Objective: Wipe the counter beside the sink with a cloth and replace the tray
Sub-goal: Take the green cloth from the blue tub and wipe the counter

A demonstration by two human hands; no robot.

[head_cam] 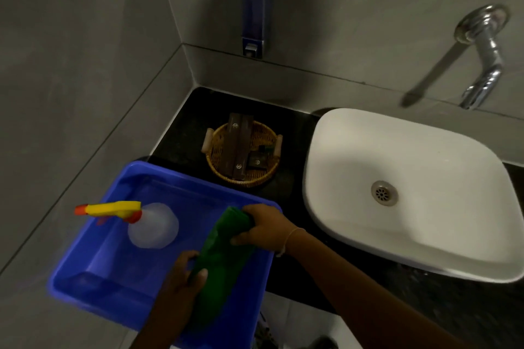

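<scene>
A green cloth point(219, 261) hangs stretched over the right side of a blue plastic tub point(119, 286). My right hand point(265, 228) grips the cloth's upper end near the tub's far right corner. My left hand point(181, 272) pinches its lower part inside the tub. A round wicker tray point(219, 156) with two small handles stands on the black counter point(181, 127) to the left of the white sink point(354, 133). Dark brown packets lie in the tray.
A clear spray bottle point(153, 225) with a yellow and orange trigger lies in the tub. A chrome tap point(486, 65) juts from the wall above the sink. A soap dispenser point(256, 11) is fixed to the grey tiled wall behind the tray.
</scene>
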